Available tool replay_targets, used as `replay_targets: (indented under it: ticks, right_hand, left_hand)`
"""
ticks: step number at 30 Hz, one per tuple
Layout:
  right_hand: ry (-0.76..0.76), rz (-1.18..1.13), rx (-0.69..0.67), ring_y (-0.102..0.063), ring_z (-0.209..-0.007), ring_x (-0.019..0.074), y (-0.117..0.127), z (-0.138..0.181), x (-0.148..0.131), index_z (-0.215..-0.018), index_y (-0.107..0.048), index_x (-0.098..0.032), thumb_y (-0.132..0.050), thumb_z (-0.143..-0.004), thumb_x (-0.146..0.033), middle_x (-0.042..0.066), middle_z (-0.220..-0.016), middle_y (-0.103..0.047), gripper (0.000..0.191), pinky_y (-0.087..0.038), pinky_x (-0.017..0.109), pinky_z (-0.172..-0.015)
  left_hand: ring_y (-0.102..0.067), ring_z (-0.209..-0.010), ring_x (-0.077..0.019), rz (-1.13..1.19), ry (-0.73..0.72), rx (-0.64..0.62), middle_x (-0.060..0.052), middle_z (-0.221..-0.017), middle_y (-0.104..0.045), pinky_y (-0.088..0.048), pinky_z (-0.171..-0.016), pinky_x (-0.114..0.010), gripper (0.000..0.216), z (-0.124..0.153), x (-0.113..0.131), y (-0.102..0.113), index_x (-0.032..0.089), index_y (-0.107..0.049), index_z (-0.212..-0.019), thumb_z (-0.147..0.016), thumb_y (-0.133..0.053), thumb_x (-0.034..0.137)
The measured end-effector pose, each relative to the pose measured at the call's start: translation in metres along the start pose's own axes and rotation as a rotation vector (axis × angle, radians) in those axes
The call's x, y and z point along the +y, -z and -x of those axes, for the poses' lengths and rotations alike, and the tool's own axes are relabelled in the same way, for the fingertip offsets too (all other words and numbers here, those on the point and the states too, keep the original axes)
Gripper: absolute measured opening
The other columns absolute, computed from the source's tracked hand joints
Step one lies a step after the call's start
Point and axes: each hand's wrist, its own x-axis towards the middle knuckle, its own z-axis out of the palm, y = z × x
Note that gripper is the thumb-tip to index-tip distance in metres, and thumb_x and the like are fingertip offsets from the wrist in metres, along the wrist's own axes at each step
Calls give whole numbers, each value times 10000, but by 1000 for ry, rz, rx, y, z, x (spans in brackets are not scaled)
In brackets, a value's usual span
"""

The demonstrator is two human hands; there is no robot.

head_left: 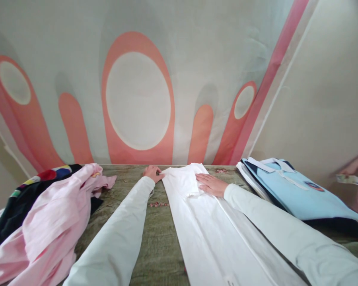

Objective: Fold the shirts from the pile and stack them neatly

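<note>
A white shirt [203,222] lies lengthwise on the table, its long sides folded in and a short sleeve laid across the upper part. My left hand [153,173] is at the shirt's far left corner, fingers curled and closed on the edge of the cloth. Flat on the folded sleeve rests my right hand [211,184], open with its fingers stretched out to the left. A small label shows near the bottom of the shirt.
Pink clothing [56,222] lies heaped at the left, with a black garment [14,214] with coloured stripes beside it. Folded clothes with a light blue top [310,194] are stacked at the right. A patterned panel [185,59] stands behind the table [158,234]. Another person's hand [349,170] holds a paper slip.
</note>
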Motion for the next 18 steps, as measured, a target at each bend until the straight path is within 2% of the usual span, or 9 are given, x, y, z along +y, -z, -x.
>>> replay_targets:
  ticks: [2,4,6,8,11,13,18]
  right_hand:
    - [5,-33,-14,-249,-1276,176,7,-8,2,-1329,-333,-218,-338,-869,-417,17,-1393,-308,501,-167,343,-1052]
    - [-54,-53,15,-364,-1208,180,12,-18,0,-1246,-453,-231,-384,-853,-393,19,-1309,-439,432,-236,327,-1011]
    - [-163,-47,78,-484,-1083,187,12,-28,-5,-1065,-597,-218,-424,-832,-391,36,-1146,-578,337,-311,299,-935]
    - [-284,-23,153,-552,-949,198,8,-38,-10,-856,-657,-178,-411,-834,-416,76,-970,-641,343,-357,289,-843]
    - [-434,-4,230,-585,-799,213,-4,-50,-14,-710,-636,-146,-350,-842,-485,121,-808,-643,463,-381,298,-705]
    - [-502,-4,253,-587,-727,213,-11,-54,-15,-673,-618,-153,-384,-807,-539,114,-752,-636,471,-374,293,-634]
    - [-525,-83,344,-563,-694,183,-20,-56,-20,-619,-568,-185,-512,-718,-539,46,-719,-622,371,-355,275,-619]
  left_hand:
    - [-468,-912,-239,13,-24,-27,-42,-866,-547,-327,-845,-363,316,3,-11,4,215,-619,-732,-629,-617,513]
    - [-477,-907,-223,36,-72,-44,-25,-850,-554,-326,-853,-354,286,6,-19,7,229,-624,-745,-644,-612,497]
    - [-480,-920,-216,58,-112,-45,-15,-885,-561,-323,-863,-354,250,8,-22,9,257,-633,-807,-669,-603,464]
    - [-477,-944,-216,76,-139,-37,-14,-946,-562,-319,-875,-359,238,10,-21,10,282,-638,-868,-691,-594,435]
    - [-473,-979,-219,108,-166,-43,-11,-998,-572,-312,-899,-358,219,9,-17,12,281,-647,-875,-705,-592,407]
    - [-478,-983,-217,133,-178,-51,-12,-994,-586,-316,-904,-353,192,7,-15,12,258,-654,-835,-706,-596,389]
    - [-490,-988,-212,145,-210,-44,-19,-998,-598,-322,-910,-354,163,0,-15,8,213,-637,-713,-705,-601,372]
